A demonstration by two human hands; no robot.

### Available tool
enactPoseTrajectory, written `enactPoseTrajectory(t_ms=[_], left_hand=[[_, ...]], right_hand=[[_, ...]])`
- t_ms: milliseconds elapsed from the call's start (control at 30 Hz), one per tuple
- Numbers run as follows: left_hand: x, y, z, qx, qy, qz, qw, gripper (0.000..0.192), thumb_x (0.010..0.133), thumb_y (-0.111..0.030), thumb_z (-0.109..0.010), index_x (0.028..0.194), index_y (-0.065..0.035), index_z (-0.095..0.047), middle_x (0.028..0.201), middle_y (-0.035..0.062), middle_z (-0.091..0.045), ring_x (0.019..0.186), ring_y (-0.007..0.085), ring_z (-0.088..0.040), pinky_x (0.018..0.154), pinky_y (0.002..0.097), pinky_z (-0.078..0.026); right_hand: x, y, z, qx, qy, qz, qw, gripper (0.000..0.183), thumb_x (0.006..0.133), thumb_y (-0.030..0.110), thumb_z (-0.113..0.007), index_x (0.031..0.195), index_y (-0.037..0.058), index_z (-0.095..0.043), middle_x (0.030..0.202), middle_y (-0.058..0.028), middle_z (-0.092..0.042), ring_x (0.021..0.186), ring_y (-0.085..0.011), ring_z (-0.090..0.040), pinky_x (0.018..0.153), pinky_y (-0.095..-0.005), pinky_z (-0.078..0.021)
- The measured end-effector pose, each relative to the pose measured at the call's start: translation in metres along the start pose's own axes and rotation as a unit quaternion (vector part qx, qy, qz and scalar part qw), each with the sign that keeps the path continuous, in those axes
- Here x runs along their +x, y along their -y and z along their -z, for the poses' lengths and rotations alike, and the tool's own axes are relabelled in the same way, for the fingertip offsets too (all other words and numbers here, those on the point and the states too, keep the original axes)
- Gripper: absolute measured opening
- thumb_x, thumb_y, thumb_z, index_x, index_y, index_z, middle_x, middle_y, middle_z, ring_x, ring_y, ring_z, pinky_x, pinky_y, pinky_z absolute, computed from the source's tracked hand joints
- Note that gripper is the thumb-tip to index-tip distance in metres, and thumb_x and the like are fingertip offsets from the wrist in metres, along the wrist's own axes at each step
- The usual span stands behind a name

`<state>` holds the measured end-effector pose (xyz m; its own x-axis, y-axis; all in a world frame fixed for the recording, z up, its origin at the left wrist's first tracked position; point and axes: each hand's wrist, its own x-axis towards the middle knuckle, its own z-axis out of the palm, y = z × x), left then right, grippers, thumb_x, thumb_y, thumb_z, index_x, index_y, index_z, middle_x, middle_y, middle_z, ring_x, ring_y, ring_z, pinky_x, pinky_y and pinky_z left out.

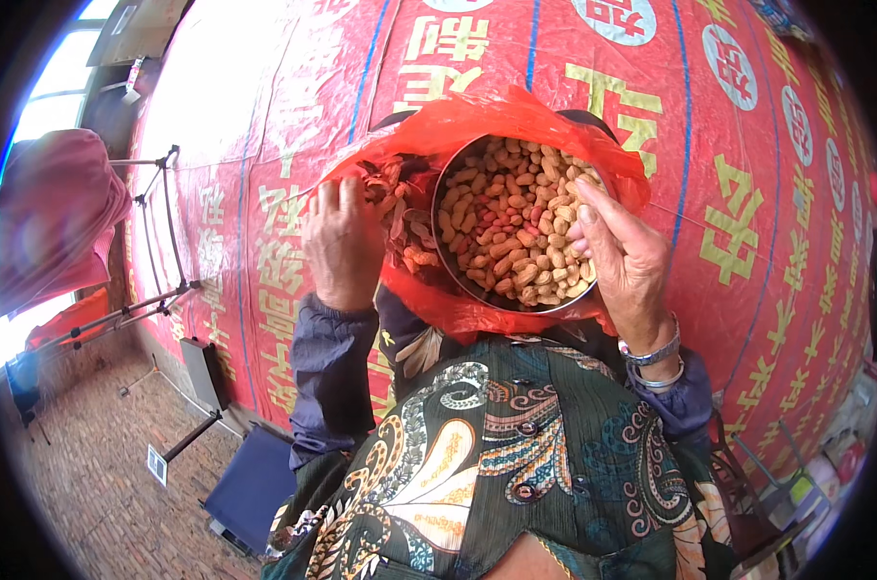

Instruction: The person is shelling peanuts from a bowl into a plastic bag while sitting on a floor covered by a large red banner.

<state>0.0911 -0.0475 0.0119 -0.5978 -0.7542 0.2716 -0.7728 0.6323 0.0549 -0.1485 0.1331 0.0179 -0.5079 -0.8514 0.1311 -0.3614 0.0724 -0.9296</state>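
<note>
A round metal bowl (438, 210) of unshelled peanuts (525, 264) sits inside a thin red plastic bag (474, 112) in front of my body. Several red-skinned kernels (500, 205) lie among the pods. Left of the bowl, empty-looking shells (402, 225) gather in the bag. My left hand (342, 243) is over the bag's left edge beside these shells, back up, with its fingertips hidden. At the bowl's right side, my right hand (619, 246) has thumb and forefinger close together above the pods. Whether anything is pinched there is unclear.
A red printed sheet (714, 130) with large lettering spreads around the bag. To the left, a metal rack (166, 217) stands near a hanging pink cloth (58, 203). A dark blue box-like object (253, 486) is on the brick floor (134, 464) at lower left.
</note>
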Motion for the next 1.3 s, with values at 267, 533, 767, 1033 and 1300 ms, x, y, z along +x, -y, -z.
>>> enactPoseTrajectory(t_ms=[267, 533, 767, 1033, 1300], left_hand=[[-0.013, -0.093, -0.011, -0.136, 0.059, -0.146, 0.978, 0.015, 0.075, -0.004, -0.066, 0.09, -0.0059, -0.065, 0.097, 0.0104, -0.059, 0.099, 0.0283, -0.056, 0.08, 0.0423, -0.049], [-0.018, -0.097, -0.04, -0.184, 0.169, -0.167, 0.954, 0.011, 0.07, -0.01, -0.064, 0.08, -0.0045, -0.063, 0.092, 0.013, -0.058, 0.094, 0.0324, -0.058, 0.078, 0.0434, -0.048], [-0.019, -0.081, -0.032, -0.404, 0.159, -0.032, 0.9, 0.012, 0.082, -0.001, -0.071, 0.093, -0.0018, -0.065, 0.086, 0.0062, -0.063, 0.078, 0.0192, -0.062, 0.069, 0.031, -0.051], [-0.002, -0.071, 0.007, -0.725, 0.342, 0.17, 0.574, 0.013, 0.094, -0.004, -0.067, 0.106, -0.0018, -0.064, 0.089, 0.0008, -0.067, 0.078, 0.0079, -0.064, 0.071, 0.0233, -0.053], [-0.012, -0.087, 0.01, -0.83, 0.235, 0.218, 0.455, 0.022, 0.091, -0.007, -0.07, 0.111, -0.001, -0.064, 0.099, 0.0057, -0.068, 0.086, 0.0116, -0.063, 0.083, 0.0273, -0.051]], right_hand=[[-0.006, -0.001, -0.006, -0.041, -0.005, 0.021, 0.999, 0.024, 0.094, 0.004, -0.067, 0.117, -0.0004, -0.069, 0.098, -0.0206, -0.074, 0.085, -0.0275, -0.075, 0.07, -0.0326, -0.0579], [-0.006, 0.002, -0.006, -0.03, 0.007, 0.033, 0.999, 0.024, 0.092, 0.004, -0.069, 0.115, -0.0014, -0.07, 0.094, -0.0216, -0.073, 0.079, -0.0299, -0.074, 0.065, -0.0344, -0.0562], [-0.008, 0.002, -0.007, -0.03, 0.03, 0.047, 0.998, 0.024, 0.091, 0.004, -0.069, 0.114, -0.0029, -0.069, 0.094, -0.0225, -0.072, 0.079, -0.0302, -0.074, 0.066, -0.0351, -0.0562], [-0.008, 0.008, -0.016, 0.063, 0.088, -0.009, 0.994, 0.023, 0.094, 0.008, -0.068, 0.113, -0.0039, -0.069, 0.091, -0.0187, -0.072, 0.077, -0.0239, -0.072, 0.065, -0.0316, -0.0558], [-0.006, 0.024, -0.017, 0.299, 0.1, -0.191, 0.93, 0.022, 0.102, 0.015, -0.06, 0.112, -0.0032, -0.069, 0.079, -0.0038, -0.071, 0.065, -0.0054, -0.064, 0.058, -0.0196, -0.0524]])
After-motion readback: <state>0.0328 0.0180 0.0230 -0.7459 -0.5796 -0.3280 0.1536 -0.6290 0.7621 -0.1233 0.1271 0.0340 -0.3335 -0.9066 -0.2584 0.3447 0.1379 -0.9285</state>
